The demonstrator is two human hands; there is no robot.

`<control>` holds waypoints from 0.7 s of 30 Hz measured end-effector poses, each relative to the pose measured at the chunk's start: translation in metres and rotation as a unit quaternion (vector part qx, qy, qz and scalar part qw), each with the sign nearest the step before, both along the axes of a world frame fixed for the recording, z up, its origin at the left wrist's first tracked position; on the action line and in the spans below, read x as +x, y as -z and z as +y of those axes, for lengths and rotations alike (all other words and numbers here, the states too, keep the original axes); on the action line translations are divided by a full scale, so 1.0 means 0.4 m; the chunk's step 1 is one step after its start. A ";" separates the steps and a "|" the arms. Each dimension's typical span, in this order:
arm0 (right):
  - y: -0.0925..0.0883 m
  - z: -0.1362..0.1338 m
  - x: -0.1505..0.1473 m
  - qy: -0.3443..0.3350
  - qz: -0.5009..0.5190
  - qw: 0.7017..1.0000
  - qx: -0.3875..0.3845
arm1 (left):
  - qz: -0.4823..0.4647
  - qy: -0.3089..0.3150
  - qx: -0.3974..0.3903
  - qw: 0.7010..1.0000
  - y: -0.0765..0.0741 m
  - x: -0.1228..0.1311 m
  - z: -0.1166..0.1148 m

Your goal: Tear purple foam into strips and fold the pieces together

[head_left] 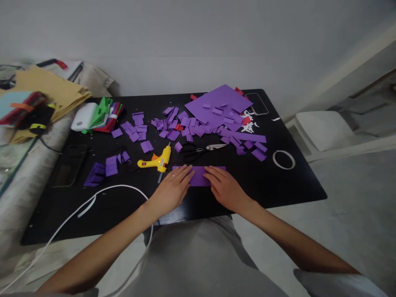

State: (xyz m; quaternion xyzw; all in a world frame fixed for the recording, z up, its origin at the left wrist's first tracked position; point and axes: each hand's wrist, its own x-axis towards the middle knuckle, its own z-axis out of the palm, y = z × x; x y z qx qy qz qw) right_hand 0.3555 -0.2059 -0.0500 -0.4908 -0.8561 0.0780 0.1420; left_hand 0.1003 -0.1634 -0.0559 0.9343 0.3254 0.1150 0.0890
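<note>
A purple foam strip (199, 176) lies flat near the front edge of the black table (278, 185). My left hand (173, 189) rests on its left end with fingers stretched out flat. My right hand (223, 186) presses its right part, fingers also flat and together. A yellow glue gun (155, 161) lies just left of the strip, and black-handled scissors (201, 150) lie just behind it.
Several small purple foam pieces (173, 128) and a large purple sheet (218, 103) cover the table's far half. A white tape ring (284, 159) sits right. A white cable (93, 202) curves at front left. Coloured foam stack (107, 115) and a phone (259, 104) lie at the back.
</note>
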 end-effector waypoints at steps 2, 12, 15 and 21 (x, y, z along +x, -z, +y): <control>-0.005 0.000 -0.008 0.006 -0.015 1.000 -0.010 | 0.009 -0.005 -0.004 1.000 -0.008 0.005 -0.001; 0.001 -0.005 -0.033 0.024 -0.058 0.998 -0.015 | 0.089 -0.099 -0.001 0.991 -0.038 0.090 -0.038; 0.003 -0.016 -0.010 0.058 -0.042 0.997 -0.006 | 0.089 -0.103 0.000 0.991 -0.031 0.093 -0.042; 0.002 -0.046 0.067 0.118 -0.017 0.993 0.016 | 0.071 -0.109 -0.005 0.991 -0.029 0.094 -0.045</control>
